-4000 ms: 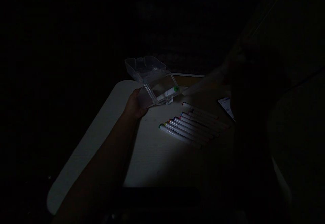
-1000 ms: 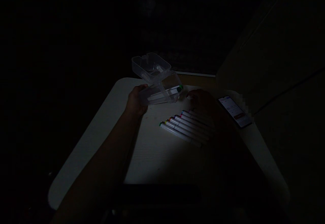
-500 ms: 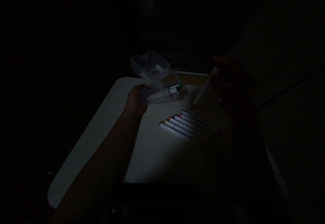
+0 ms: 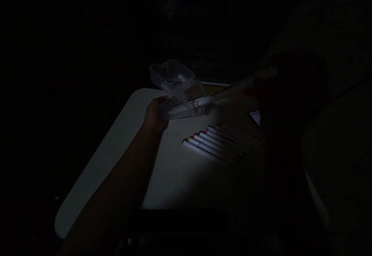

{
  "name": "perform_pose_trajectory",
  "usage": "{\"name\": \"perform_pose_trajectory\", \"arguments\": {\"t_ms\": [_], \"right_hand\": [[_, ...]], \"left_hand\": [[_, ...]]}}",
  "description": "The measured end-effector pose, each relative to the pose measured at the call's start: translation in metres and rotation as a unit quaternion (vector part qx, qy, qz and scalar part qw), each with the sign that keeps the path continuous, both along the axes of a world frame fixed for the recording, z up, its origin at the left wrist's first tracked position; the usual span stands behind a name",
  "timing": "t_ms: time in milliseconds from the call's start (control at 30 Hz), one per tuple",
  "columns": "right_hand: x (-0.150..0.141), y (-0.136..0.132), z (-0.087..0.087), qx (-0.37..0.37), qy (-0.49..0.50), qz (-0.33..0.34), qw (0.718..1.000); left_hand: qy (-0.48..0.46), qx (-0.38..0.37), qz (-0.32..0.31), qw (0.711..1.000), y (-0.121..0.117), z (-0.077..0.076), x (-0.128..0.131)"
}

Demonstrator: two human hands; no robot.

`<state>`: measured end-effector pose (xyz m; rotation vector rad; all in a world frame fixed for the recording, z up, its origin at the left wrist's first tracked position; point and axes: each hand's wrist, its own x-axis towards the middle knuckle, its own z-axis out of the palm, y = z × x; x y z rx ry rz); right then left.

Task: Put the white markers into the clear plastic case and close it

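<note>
My left hand [image 4: 156, 115] is closed around the lower part of a clear plastic case [image 4: 177, 107], whose lid [image 4: 171, 72] hangs open behind it. White markers lie inside the case. In the dark at the right, my right hand [image 4: 264, 85] grips a white marker [image 4: 222, 93]; its far end reaches the case's opening, and I cannot tell whether it is inside. Several white markers [image 4: 215, 143] with coloured ends lie side by side on the table, below and to the right of the case.
The pale table [image 4: 116, 140] has a rounded left edge. A phone-like dark object with a lit screen [image 4: 255, 116] lies near the right forearm. A thin dark cable [image 4: 348, 92] runs at the far right. Most surroundings are too dark to make out.
My right hand has moved right and turned the marker, so its end now points at the case's opening. The lit screen shows more. My left hand and the case stay put.
</note>
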<state>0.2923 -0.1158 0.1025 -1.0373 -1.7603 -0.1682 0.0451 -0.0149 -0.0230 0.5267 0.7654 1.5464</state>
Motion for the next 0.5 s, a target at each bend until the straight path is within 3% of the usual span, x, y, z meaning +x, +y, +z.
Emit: {"name": "perform_pose_trajectory", "arguments": {"t_ms": [67, 133, 267, 500], "right_hand": [[-0.013, -0.003, -0.001, 0.024, 0.040, 0.011, 0.999], [-0.024, -0.005, -0.002, -0.001, 0.050, 0.020, 0.999], [-0.030, -0.003, -0.005, -0.062, -0.008, -0.005, 0.998], [-0.028, 0.010, -0.015, -0.137, -0.120, 0.036, 0.983]], "left_hand": [[-0.003, 0.002, 0.001, 1.000, 0.000, -0.001, 0.000], [-0.008, 0.005, 0.005, 1.000, 0.001, -0.002, -0.001], [-0.007, 0.012, 0.004, 1.000, 0.002, -0.004, -0.001], [0.007, 0.001, 0.015, 1.000, 0.001, -0.003, 0.000]]}}
